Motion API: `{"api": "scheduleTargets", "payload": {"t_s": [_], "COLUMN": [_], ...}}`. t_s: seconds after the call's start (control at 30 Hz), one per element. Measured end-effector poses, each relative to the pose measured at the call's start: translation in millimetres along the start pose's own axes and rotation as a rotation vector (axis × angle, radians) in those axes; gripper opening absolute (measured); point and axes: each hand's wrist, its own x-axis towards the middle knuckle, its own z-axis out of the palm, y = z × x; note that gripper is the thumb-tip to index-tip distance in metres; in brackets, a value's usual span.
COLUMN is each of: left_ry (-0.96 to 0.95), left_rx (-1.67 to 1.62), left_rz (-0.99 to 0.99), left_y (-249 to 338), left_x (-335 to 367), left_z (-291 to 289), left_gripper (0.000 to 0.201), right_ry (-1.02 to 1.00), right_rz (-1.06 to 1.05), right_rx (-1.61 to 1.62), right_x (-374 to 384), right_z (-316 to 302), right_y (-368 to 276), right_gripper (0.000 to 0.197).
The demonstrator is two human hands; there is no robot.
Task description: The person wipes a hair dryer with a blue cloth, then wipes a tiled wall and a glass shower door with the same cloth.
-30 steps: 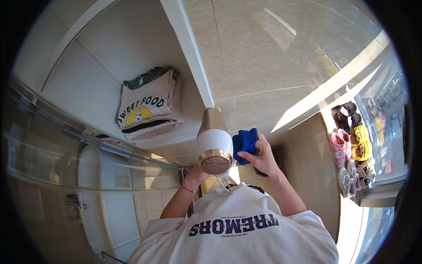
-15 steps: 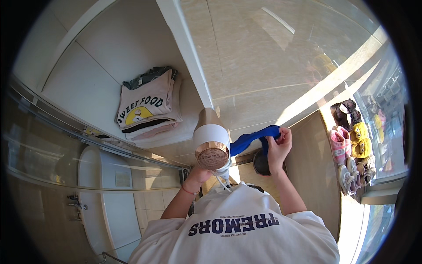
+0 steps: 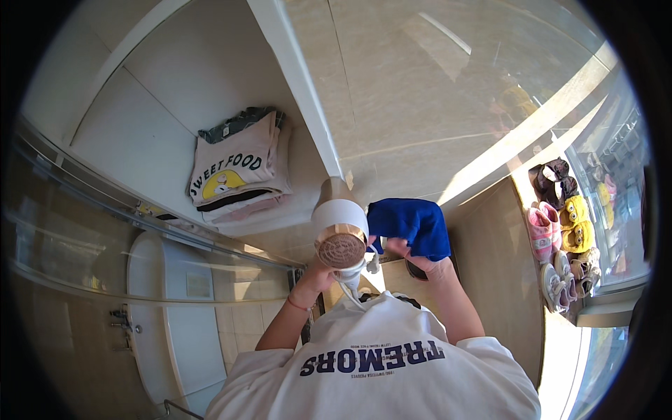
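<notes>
My left hand [image 3: 320, 277] is closed around the handle of a white and rose-gold hair dryer [image 3: 341, 218], its fingers mostly hidden behind the dryer body. The round perforated intake faces me, and a pale cord hangs below it. Just right of the dryer, a blue cloth [image 3: 409, 220] lies spread over my right hand [image 3: 425, 262], which holds it up from underneath. Thumb and wrist show below the cloth's edge; the other fingers are covered. Part of the blue fabric also hangs near the dryer's right side.
Folded clothes [image 3: 234, 166] are stacked in a white cubby at the upper left. Several pairs of shoes [image 3: 560, 234] line a ledge by the window at the right. A white bathtub [image 3: 185, 315] stands behind glass at the left. A dark round container [image 3: 417, 271] sits low beyond my right hand.
The blue cloth went from a narrow strip pinched at its right end to a wide piece draped over my right hand. That hand turned beneath it. The dryer has barely moved.
</notes>
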Motion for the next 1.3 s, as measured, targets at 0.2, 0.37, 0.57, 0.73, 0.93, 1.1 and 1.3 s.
{"api": "scheduleTargets", "payload": {"t_s": [0.2,0.37,0.57,0.73,0.93,1.1,1.3], "left_ry": [0.181,0.131,0.063,0.124,0.185,0.185,0.169], "left_rx": [0.002,0.013,-0.197,-0.187,-0.048,-0.059,-0.143], "left_rz": [0.017,0.0,-0.065,-0.081,-0.123,-0.112,-0.111], "left_y": [-22,-1,6,9,8,5,12], "left_x": [-8,-8,-6,-6,2,4,4], "left_z": [-21,-15,-12,-8,-4,-7,-2], "left_gripper": [0.057,0.056,0.071,0.068,0.054,0.054,0.056], "right_ry": [-0.364,-0.3,-0.261,-0.178,-0.204,-0.078,0.017], "right_rz": [0.085,0.212,0.277,0.207,-0.059,-0.088,-0.022], "right_rx": [-0.428,-0.504,-0.505,-0.999,-1.434,-1.434,-1.278], "right_x": [-8,3,-3,-17,-19,-29,-35], "right_z": [38,10,41,48,40,43,32], "right_y": [-11,-15,-13,-10,-4,-5,-13], "right_gripper": [0.077,0.111,0.105,0.085,0.062,0.063,0.066]}}
